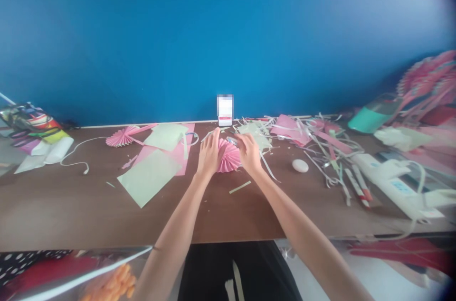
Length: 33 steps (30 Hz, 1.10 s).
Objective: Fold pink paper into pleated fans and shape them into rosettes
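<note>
Slim bare forearms [181, 218]; black lower-body clothing [210, 268]

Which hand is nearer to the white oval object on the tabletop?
Right. The right hand is at the right side of the pink pleated fan, with the white oval object farther right, apart from it. The left hand is at the fan's left side.

Via my feed I've L hand [208, 154] & R hand [250, 153] either side of a round pink pleated-paper fan [230, 158] on the brown wooden table [78, 211]. Lit rectangular phone [225, 111] upright nr blue painted wall [228, 30]; pale-green paper sheet [147, 180] to L, smooth white oval obj. [300, 165] to R.
</note>
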Available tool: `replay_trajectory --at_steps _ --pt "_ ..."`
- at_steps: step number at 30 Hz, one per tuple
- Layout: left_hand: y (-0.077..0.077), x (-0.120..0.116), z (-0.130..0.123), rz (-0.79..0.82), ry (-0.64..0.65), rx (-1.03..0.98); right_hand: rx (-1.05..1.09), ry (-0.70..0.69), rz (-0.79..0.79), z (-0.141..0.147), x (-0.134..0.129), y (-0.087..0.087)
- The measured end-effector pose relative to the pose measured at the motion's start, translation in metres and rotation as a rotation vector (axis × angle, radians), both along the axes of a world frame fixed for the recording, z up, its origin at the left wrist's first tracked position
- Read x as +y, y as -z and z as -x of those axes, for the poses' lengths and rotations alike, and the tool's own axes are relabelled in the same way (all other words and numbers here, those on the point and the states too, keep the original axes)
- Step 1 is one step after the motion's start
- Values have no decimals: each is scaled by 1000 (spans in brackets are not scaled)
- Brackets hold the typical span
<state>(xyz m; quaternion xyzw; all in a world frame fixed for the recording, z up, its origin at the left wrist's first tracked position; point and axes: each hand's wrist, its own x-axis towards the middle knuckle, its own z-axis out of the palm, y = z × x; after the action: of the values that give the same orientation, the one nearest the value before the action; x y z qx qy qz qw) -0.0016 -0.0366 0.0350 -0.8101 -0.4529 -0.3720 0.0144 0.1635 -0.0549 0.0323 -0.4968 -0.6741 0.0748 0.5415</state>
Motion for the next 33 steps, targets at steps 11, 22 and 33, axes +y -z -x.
replay_trajectory --at_steps 11,22,33 --pt "7 6 12 30 45 85 249 -290 105 8 2 7" --pt "10 7 13 110 102 -17 317 -451 276 8 -1 7" --pt "-4 -1 11 246 -45 -131 304 -286 243 1 2 5"
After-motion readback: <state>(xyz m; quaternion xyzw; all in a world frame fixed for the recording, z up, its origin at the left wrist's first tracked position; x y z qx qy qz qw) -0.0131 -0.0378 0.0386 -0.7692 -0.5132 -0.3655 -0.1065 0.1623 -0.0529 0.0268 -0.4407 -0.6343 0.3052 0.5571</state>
